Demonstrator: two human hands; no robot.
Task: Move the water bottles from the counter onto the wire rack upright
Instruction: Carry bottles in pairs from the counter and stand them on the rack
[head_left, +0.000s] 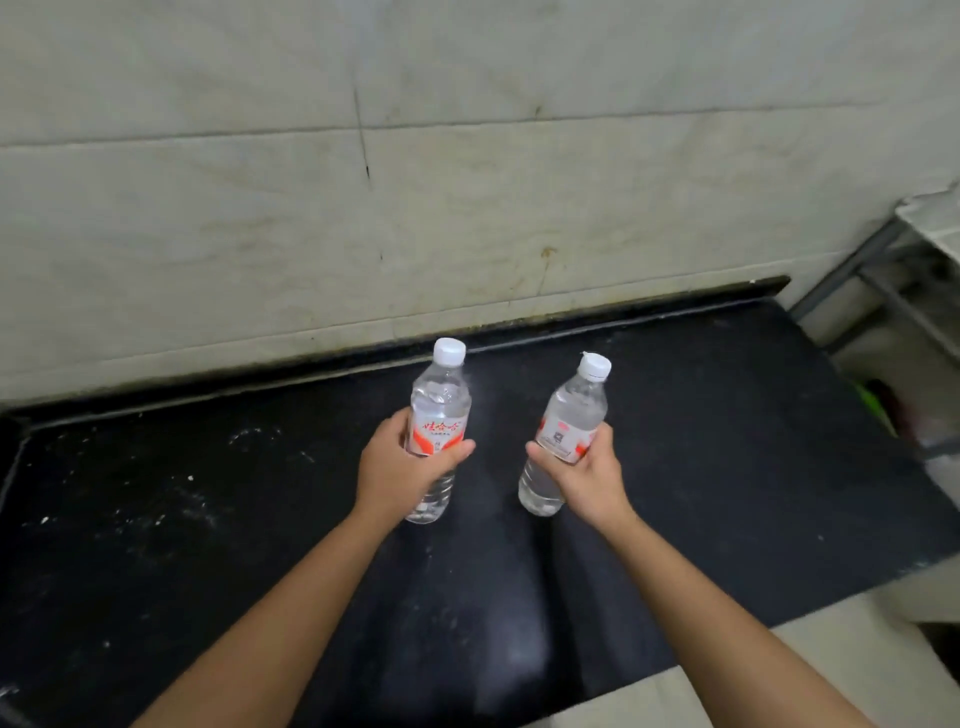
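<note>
Now, hands: I have both of my hands out over the black table (727, 467), each closed around a clear water bottle.
Left hand: my left hand (400, 473) wraps the left bottle (439, 415) at its label, thumb across the front, fingers behind it.
Right hand: my right hand (587, 473) grips the right bottle (571, 415) at the label band, thumb on the near-left side, fingers curled round the far side.
Left bottle: nearly upright, white cap (449, 351) on, red and white label facing me, clear liquid inside. I cannot tell whether its base touches the table or hangs just above it.
Right bottle: tilted, its white cap (595, 365) leaning to the right and away from me, its base towards the middle. Same doubt about contact with the table.
Spacing: the two bottles sit side by side, apart, with bare table showing between them.
Table: dark stone with pale specks and scuffs, mostly on the left half; it runs back to a stained, pale tiled wall (467, 182).
Wire rack: a grey metal frame (883, 275) stands at the right edge of my view, past the end of the table, well apart from both bottles; only part of it shows.
Beside the rack: something green and blurred (867, 400) lies low down, too unclear to name.
</note>
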